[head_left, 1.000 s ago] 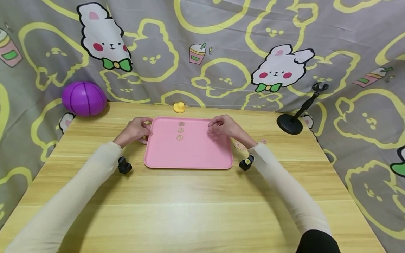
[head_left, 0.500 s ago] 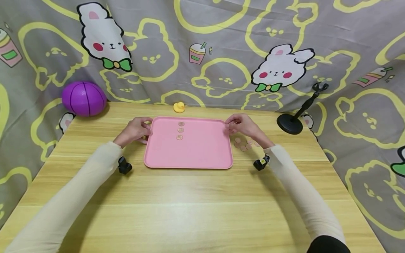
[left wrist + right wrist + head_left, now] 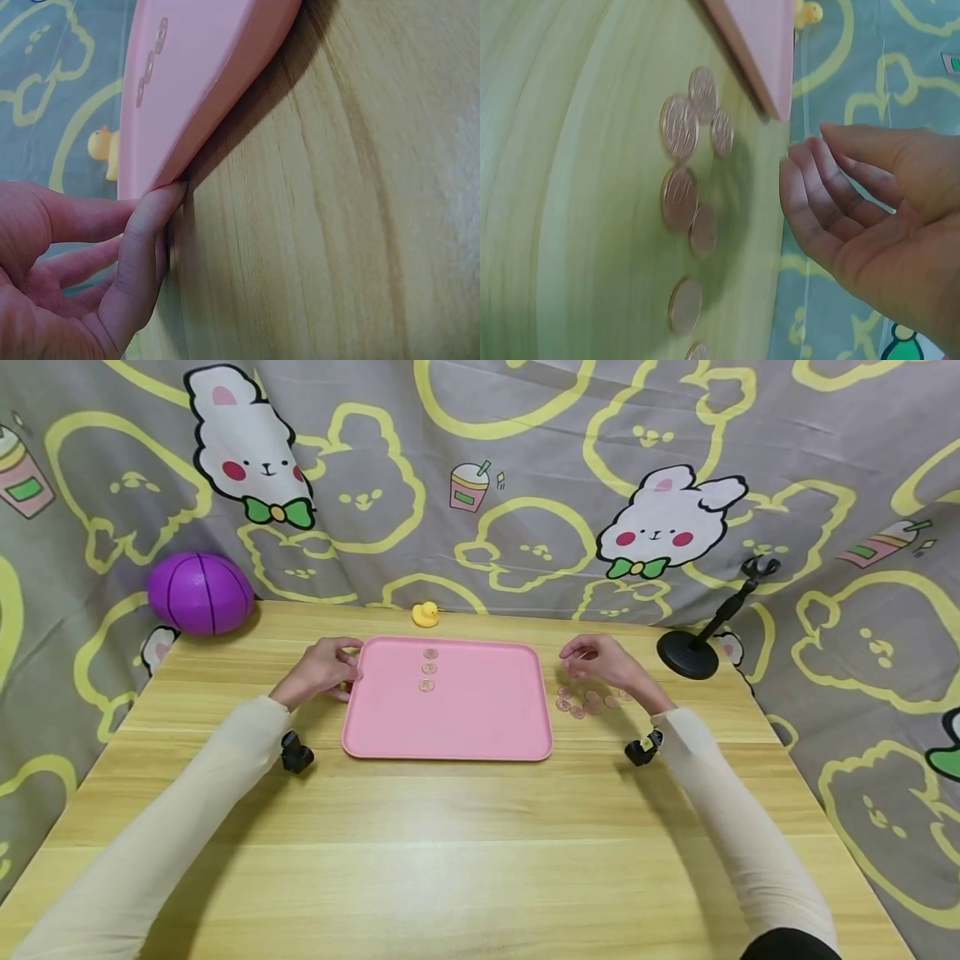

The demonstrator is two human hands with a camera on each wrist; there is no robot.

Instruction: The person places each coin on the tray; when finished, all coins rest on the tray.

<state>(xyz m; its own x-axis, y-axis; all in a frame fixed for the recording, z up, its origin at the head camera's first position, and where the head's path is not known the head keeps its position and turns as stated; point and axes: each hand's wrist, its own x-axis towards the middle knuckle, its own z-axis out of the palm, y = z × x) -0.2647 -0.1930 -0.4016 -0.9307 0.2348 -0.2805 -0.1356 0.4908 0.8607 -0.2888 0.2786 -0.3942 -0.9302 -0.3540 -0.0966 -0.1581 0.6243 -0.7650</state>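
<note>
In the head view a pink tray [image 3: 480, 718] lies on the wooden table, with three copper-coloured coins in a column on its upper left part; the middle one is a coin [image 3: 429, 668]. My left hand [image 3: 324, 670] holds the tray's left edge, thumb and forefinger pinching the rim [image 3: 169, 169] in the left wrist view. Just right of the tray, my right hand [image 3: 603, 662] hovers with loosely bent fingers and nothing between them. Below it several loose coins [image 3: 680, 199] lie on the wood, some touching or overlapping.
A yellow rubber duck [image 3: 425, 614] sits behind the tray. At the back left is a purple ball [image 3: 201, 594]; at the back right stands a black stand [image 3: 687, 655] with a round base. A patterned cloth [image 3: 525, 443] hangs behind the table.
My right hand has moved right, from over the tray's right part, past its edge, to above the loose coins. The left hand and the three coins in the tray stay put.
</note>
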